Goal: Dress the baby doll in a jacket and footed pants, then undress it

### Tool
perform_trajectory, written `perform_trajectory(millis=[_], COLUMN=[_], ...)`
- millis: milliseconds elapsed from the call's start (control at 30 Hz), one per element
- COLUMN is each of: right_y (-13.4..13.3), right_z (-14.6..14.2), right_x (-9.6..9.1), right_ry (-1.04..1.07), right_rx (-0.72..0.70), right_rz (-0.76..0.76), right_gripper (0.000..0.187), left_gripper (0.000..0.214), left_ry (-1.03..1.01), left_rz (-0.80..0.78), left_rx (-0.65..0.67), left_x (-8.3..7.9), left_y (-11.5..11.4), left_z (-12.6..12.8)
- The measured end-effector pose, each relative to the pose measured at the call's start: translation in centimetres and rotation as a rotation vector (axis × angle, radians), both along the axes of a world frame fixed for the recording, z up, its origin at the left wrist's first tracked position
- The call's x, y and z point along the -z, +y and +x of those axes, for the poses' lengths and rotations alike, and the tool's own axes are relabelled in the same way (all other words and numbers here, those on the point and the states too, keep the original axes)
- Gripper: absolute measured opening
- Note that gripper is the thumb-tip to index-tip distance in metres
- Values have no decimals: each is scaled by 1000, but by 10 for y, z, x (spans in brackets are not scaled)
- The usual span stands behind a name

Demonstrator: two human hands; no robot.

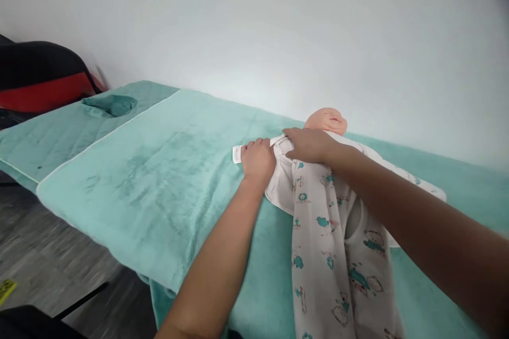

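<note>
A baby doll lies on its back, its head point(326, 119) near the wall. A white baby garment point(318, 233) printed with teal and pink cartoon figures is spread open about the doll's body, which is hidden. My left hand point(258, 161) is closed round the garment's sleeve, and the white cuff point(237, 154) sticks out past the fingers. Beside the doll's neck, my right hand point(309, 144) grips the garment at the shoulder end of that sleeve, thumb and fingers on the cloth. Whether a doll's arm is inside the sleeve I cannot tell.
A teal plush cover point(159, 169) lies over the massage table, with a face opening point(113, 105) at its far left end. A white wall point(238, 37) runs along the back. A black and red chair point(43, 85) stands at the left, above a grey floor point(75, 254).
</note>
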State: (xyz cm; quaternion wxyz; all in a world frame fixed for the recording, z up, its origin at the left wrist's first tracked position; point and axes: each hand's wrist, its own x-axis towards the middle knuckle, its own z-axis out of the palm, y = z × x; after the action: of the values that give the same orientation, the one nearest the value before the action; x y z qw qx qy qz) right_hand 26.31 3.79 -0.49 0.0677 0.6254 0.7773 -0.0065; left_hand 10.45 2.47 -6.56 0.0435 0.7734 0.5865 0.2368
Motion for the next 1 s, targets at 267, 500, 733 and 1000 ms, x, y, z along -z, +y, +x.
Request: perform_trajectory(millis=[267,500,733,1000], right_y=[-16,-10,-3,-14], right_z=[18,9,6,46], right_x=[-14,-10,-14,-49], right_ry=[24,-61,-83,-61], right_rx=[129,-146,-141,-84], right_rz=[63,-57,-93,-29], right_gripper=[49,40,56,52], left_gripper=[29,32,32,35], left_ry=[-117,-277,-349,-563], left_rz=[-11,-58,-49,-55], left_rx=[-73,-28,-5,-38], left_x=[-6,3,5,5], left_y=[-4,3,5,0], left_z=[-5,-6,-6,-11])
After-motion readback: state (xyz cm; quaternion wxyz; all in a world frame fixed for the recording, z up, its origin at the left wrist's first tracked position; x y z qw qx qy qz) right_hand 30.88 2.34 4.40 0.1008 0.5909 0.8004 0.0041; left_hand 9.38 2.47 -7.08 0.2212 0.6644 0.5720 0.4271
